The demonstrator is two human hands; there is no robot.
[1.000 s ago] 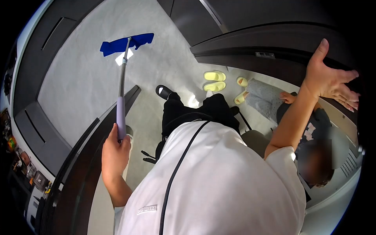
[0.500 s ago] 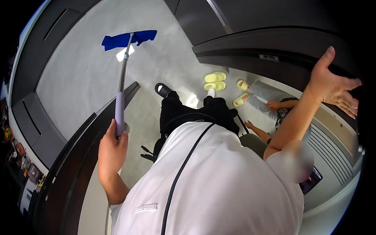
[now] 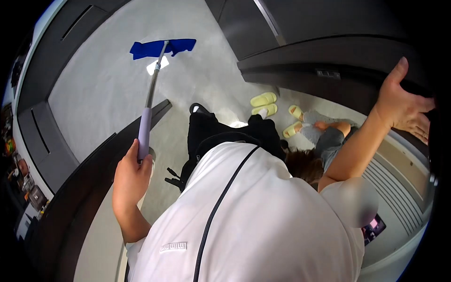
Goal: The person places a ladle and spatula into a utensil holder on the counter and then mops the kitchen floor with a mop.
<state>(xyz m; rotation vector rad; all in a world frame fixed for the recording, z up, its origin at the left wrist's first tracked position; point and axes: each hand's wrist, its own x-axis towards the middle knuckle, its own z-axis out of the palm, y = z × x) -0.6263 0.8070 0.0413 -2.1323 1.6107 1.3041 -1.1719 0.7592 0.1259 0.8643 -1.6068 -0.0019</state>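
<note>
My left hand is wrapped round the lilac grip of a flat mop. Its metal pole slants away to a blue mop pad, which lies flat on the grey floor. On the other side, my right hand is spread with thumb raised, beside the dark door frame at the right; whether the fingers touch it I cannot tell. My white-socked foot is at a pair of pale yellow slippers, seemingly on the nearer one. A black slipper is on my other foot.
Another person in yellow slippers bends low close by on the right. Dark cabinets stand ahead, with grey ones at the left. A dark door edge runs beside my left arm.
The other person has bent down, head now low beside my leg. My socked foot has shifted onto or over the nearer yellow slipper. The mop stays in my left hand; the view has shifted slightly.
</note>
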